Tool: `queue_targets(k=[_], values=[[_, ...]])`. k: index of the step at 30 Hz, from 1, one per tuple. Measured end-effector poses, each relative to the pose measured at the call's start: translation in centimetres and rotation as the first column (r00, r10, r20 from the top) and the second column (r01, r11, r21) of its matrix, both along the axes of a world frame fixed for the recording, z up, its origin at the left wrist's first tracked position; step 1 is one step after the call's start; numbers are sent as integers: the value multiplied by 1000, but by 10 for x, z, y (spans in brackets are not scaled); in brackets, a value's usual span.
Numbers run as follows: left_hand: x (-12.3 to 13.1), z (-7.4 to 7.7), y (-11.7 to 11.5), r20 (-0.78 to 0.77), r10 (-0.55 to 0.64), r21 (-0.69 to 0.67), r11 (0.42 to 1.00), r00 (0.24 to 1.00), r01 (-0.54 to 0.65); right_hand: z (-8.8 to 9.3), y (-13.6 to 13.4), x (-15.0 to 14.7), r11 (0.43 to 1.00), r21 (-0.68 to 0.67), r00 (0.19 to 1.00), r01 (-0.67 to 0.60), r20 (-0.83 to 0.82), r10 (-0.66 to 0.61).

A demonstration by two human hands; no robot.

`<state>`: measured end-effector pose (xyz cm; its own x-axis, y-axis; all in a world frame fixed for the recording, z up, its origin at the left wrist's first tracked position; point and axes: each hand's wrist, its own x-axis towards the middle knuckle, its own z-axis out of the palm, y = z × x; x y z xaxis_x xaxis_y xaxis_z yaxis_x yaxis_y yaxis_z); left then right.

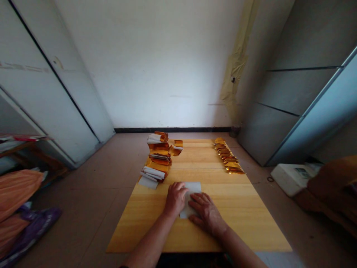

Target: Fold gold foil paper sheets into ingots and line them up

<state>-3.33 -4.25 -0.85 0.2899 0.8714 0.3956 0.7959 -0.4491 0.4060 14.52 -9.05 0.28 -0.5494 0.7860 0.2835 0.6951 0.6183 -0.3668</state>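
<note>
A white sheet of paper [193,187] lies on the wooden table [240,208] near its middle. My left hand [175,198] rests on the sheet's left part with the fingers curled down onto it. My right hand [205,212] lies flat on the sheet's lower right part, fingers stretched toward the left. At the table's far left stands a pile of gold foil and white sheets [156,160]. A row of folded gold pieces [228,156] runs along the far right side.
White cabinets stand left [55,104] and grey ones right [301,96]. A white device [291,178] sits on the floor at right. Orange and purple bags [22,208] lie at the left.
</note>
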Motion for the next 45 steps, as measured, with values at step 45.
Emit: queue_targets(k=[45], values=[[18,0,7,-142,237,-83,965,961,-251,-14,74,-16,904,-178,775,388,-469,-425]])
